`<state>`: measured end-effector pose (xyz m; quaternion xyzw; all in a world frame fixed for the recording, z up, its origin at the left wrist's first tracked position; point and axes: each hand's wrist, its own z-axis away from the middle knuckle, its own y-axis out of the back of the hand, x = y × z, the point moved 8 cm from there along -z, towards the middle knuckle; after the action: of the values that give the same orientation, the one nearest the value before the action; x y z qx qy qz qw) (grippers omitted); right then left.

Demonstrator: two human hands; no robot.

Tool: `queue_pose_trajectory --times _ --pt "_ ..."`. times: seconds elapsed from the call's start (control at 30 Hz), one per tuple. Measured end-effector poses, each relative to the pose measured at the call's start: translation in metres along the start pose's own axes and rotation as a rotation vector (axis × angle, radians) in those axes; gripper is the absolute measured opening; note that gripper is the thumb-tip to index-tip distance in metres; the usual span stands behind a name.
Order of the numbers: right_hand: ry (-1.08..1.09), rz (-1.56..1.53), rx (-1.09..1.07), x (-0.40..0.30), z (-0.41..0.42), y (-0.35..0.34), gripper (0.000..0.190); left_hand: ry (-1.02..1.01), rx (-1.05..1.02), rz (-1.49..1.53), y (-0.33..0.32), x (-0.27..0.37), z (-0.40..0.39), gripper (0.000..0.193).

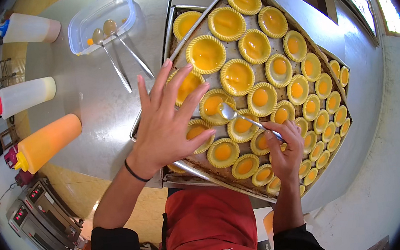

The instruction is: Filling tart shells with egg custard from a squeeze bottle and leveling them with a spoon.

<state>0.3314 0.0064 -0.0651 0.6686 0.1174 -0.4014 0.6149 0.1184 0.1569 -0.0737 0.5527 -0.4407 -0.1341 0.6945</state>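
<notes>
My right hand (284, 145) grips the handle of a metal spoon (228, 111), whose bowl rests at a tart shell (213, 103) with orange-yellow filling. My left hand (167, 121), fingers spread, is over the left edge of the baking tray (223, 180) and partly covers some tarts; whether it touches them is unclear. Many fluted tart shells stand in rows on the tray. In the upper-left ones, such as this tart (206, 54), the filling is spread across the shell. Toward the right and front, it sits as a round dollop in the middle, as in this tart (260, 98).
Another tray (174, 10) with tarts lies beneath. On the metal table (95, 84), two spoons (128, 56) lean on a clear plastic container (72, 32). Three squeeze bottles, one orange (51, 141), one pale (29, 95) and one whitish (33, 28), are at the left.
</notes>
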Motion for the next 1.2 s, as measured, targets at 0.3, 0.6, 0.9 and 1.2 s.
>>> queue_pose_trajectory --times 0.3,0.6,0.9,1.2 --pt "0.166 0.194 0.093 -0.019 0.004 -0.01 0.018 0.077 0.002 -0.028 -0.017 0.018 -0.004 0.081" --pt "0.094 0.147 0.203 -0.01 0.006 -0.01 0.017 0.095 -0.006 -0.046 -0.023 0.025 -0.009 0.073" --pt "0.081 0.081 0.208 -0.011 0.009 -0.012 0.016 0.083 0.001 -0.062 -0.017 0.022 -0.006 0.081" --pt "0.087 0.086 0.157 -0.012 0.014 -0.02 0.016 0.025 0.058 0.023 -0.001 -0.004 0.052 0.09"
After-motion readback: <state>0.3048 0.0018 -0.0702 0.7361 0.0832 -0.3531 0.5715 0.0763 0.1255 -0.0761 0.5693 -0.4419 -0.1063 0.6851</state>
